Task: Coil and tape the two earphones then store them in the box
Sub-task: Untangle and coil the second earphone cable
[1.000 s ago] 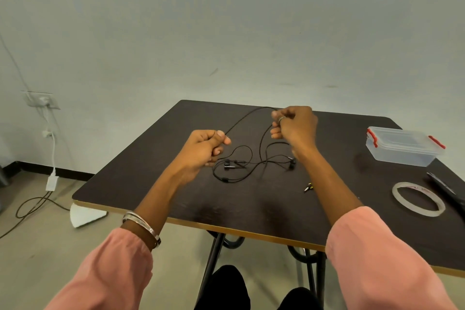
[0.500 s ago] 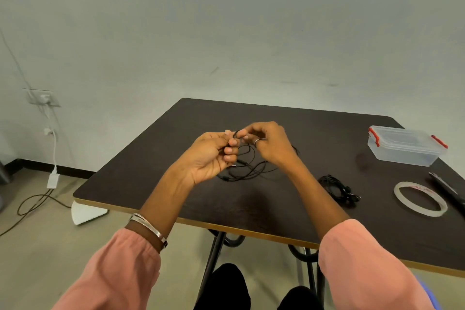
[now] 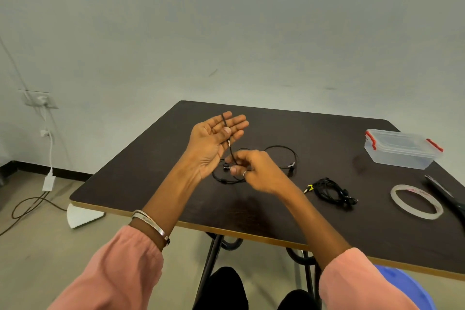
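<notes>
My left hand (image 3: 216, 139) is raised palm-up above the table, fingers straight, thumb pinning the plug end of a black earphone cable (image 3: 281, 150) across the fingers. My right hand (image 3: 254, 171) sits just below and to the right, pinching the same cable. The rest of that cable lies in loose loops on the dark table (image 3: 156, 173). A second black earphone (image 3: 332, 191) lies bundled to the right, its plug with a yellow band pointing left. The clear plastic box (image 3: 400, 148) with red clips stands lidded at the far right. A roll of clear tape (image 3: 416, 201) lies flat near it.
A dark, long tool (image 3: 442, 191), probably scissors, lies at the right table edge beyond the tape. A blue stool (image 3: 405, 287) shows below the table's front edge. Cables and a charger (image 3: 49, 182) hang from a wall socket on the left.
My left hand has opened flat and lifted, now with the cable laid over its fingers. My right hand has dropped lower and right, drawing the cable down from the left hand.
</notes>
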Motion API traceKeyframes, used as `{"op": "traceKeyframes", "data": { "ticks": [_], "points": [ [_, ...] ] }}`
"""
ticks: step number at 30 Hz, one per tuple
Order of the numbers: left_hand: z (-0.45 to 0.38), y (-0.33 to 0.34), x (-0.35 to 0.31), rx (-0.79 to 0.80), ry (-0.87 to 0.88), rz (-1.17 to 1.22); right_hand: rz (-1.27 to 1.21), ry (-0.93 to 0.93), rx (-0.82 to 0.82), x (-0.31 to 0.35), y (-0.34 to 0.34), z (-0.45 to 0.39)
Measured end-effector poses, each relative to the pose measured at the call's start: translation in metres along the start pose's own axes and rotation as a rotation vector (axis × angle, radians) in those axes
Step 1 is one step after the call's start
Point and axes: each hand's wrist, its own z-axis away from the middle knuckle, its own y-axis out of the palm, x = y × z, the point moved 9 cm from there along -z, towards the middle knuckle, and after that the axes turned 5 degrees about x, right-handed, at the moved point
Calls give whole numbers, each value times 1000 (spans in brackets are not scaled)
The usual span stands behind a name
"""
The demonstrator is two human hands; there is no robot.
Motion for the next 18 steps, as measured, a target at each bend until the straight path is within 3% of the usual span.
{"op": "traceKeyframes", "data": {
  "ticks": [3, 7, 14, 18],
  "points": [
    [0, -13, 3, -76, 16, -78, 183, -2, 10, 10, -2, 6],
    [3, -22, 9, -118, 12, -179, 235, -29, -61, 21, -20, 14],
    [4, -15, 10, -33, -38, -443, 22, -122, -135, 39, -62, 17],
    [10, -7, 17, 88, -106, -432, -72, -120, -161, 42, -84, 15]
  ]
}}
